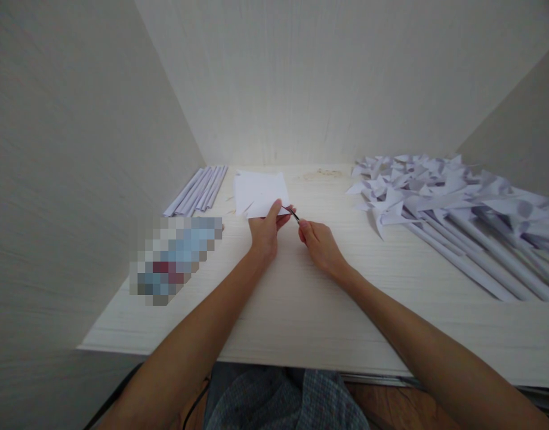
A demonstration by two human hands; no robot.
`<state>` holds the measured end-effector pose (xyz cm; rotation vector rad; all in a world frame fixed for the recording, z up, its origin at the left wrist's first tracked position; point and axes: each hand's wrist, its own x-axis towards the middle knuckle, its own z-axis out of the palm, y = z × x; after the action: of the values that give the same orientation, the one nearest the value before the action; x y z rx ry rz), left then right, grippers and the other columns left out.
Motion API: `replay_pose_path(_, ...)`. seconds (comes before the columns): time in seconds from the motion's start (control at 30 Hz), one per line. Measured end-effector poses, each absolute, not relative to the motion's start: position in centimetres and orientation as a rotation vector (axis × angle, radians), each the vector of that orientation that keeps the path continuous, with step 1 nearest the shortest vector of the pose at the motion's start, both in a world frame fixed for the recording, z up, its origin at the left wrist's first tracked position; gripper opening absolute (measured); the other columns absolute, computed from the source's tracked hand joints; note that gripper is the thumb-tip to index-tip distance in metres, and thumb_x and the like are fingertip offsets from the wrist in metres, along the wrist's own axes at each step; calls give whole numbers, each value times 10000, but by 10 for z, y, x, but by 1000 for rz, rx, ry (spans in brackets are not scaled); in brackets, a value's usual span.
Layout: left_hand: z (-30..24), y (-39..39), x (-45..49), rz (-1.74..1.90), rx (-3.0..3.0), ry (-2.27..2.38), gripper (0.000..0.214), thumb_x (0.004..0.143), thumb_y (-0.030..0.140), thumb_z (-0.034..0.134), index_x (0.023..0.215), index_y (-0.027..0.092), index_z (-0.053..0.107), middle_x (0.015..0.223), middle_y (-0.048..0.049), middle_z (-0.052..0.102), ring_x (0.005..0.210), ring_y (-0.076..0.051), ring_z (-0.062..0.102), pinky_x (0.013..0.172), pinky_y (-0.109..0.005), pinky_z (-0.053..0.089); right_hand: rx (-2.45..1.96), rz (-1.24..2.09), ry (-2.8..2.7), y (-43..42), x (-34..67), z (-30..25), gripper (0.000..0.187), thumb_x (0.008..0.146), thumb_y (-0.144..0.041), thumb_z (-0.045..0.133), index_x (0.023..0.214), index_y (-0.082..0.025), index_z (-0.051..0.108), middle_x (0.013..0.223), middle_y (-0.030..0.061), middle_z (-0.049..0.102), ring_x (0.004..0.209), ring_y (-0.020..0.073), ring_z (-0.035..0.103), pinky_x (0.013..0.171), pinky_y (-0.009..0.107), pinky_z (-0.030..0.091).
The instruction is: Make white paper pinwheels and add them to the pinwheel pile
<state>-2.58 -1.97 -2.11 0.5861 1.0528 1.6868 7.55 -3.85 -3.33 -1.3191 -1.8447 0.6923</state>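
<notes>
My left hand (pixel 265 230) pinches the near edge of a white square of paper (pixel 259 192) that lies on the pale wooden table (pixel 301 298). The paper shows cuts running in from its corners. My right hand (pixel 317 245) is closed around a thin dark tool (pixel 292 212), likely small scissors, whose tip meets the paper's near right corner beside my left thumb. Both hands sit close together at the table's middle.
Several rolled white paper sticks (pixel 198 190) lie at the back left. A big heap of finished paper pinwheels on sticks (pixel 457 209) fills the right side. A blurred-out object (pixel 176 257) lies at the left. Walls enclose the table on three sides.
</notes>
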Motion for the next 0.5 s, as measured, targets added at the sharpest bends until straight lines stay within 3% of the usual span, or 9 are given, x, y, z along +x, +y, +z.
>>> replay_pose_path(0.23, -21, -16, -34, 1700, 560, 1080, 102, 671, 194, 579, 724, 108, 563, 583, -18, 634, 547, -104, 614, 532, -178, 461, -1285, 712, -1750, -38, 78, -35, 446, 844, -428, 192, 542, -191, 419, 503, -9, 433, 495, 116, 401, 506, 237, 274)
replay_pose_path(0.4, -21, -15, -35, 1693, 550, 1089, 77, 664, 180, 579, 695, 112, 557, 578, -17, 636, 530, -105, 608, 525, -185, 455, -1392, 601, -1710, -31, 87, -37, 288, 824, -409, 293, 774, -189, 473, 574, -6, 481, 525, 137, 437, 502, 237, 283)
replay_pose_path(0.5, -21, -15, -35, 1687, 538, 1073, 70, 657, 167, 579, 681, 105, 557, 573, -20, 635, 513, -103, 604, 512, -181, 452, -1418, 548, -1736, -27, 90, -39, 221, 805, -391, 351, 795, -191, 445, 605, -3, 494, 535, 142, 446, 503, 239, 284)
